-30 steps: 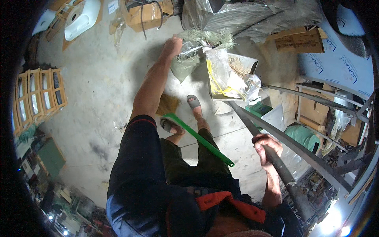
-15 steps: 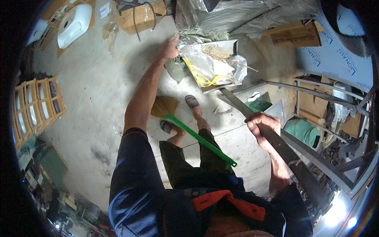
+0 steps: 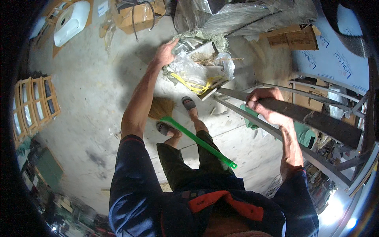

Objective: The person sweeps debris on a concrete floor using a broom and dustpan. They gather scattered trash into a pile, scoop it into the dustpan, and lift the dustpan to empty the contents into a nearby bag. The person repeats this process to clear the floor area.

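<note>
My right hand (image 3: 270, 106) is wrapped around the long, flat, dark handle (image 3: 316, 118) of a dustpan (image 3: 208, 94). The pan is tilted at the mouth of a pale green woven sack (image 3: 221, 41). Clear plastic film (image 3: 187, 68), yellow strapping (image 3: 193, 83) and dry twigs lie in the pan and sack mouth. At the sack's left edge, my left hand (image 3: 164, 54) is closed on the rim; its fingertips are partly hidden. A broom with a green handle (image 3: 197, 139) and straw bristles (image 3: 162, 107) rests against my legs, untouched by either hand.
Plastic-wrapped goods (image 3: 244, 19) stand beyond the sack, with a flat cardboard box (image 3: 294, 38) beside them. A metal frame (image 3: 327, 162) runs along the right. A white basin (image 3: 72, 23) and an open carton (image 3: 136, 17) sit far left; a wooden crate (image 3: 35, 106) stands left.
The dustpan has tipped further into the sack, its handle swinging toward the right. My right hand has turned over and moved slightly up. My left hand and the sack rim have shifted a little left.
</note>
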The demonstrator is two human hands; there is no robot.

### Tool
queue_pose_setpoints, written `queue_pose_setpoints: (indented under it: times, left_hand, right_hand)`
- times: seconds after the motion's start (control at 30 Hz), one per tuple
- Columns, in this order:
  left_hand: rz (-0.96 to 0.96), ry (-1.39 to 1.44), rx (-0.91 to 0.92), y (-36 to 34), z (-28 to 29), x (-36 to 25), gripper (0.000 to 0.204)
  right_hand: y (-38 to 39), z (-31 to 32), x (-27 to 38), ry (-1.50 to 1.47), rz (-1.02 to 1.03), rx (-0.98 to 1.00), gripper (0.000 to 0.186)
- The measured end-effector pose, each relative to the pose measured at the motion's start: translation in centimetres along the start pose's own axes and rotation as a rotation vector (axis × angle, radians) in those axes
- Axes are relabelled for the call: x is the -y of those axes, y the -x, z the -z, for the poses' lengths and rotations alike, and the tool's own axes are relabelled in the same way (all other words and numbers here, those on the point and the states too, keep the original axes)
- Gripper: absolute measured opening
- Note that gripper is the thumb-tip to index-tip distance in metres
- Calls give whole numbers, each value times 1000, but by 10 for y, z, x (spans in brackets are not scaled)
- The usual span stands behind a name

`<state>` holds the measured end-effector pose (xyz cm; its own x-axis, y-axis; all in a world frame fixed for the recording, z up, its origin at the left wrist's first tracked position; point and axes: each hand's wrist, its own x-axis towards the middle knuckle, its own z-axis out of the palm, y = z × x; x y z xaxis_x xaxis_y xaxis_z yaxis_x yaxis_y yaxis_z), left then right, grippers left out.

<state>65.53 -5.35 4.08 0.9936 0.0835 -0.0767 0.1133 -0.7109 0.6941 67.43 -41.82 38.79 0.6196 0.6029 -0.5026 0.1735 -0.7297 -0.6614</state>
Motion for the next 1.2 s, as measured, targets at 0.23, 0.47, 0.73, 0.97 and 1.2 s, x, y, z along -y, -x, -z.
queue_pose_setpoints:
  times: [0.23, 0.47, 0.73, 0.97, 1.2]
  left_hand:
    - [79, -66, -15, 25, -2, 17, 81]
    - [132, -44, -84, 52, -6, 23, 90]
    - [886, 173, -297, 67, -86, 47, 28]
    - [1012, 383, -172, 82, -126, 44, 25]
    - [993, 1086, -561, 76, -110, 25, 20]
  right_hand:
    - [-52, 10, 19, -141, -85, -7, 17]
    - [-73, -2, 39, 35, -109, 14, 18]
    - [-73, 1, 34, -83, -61, -28, 19]
    - [-78, 0, 46, -26, -91, -91, 20]
    - [-100, -9, 63, 183, -108, 58, 19]
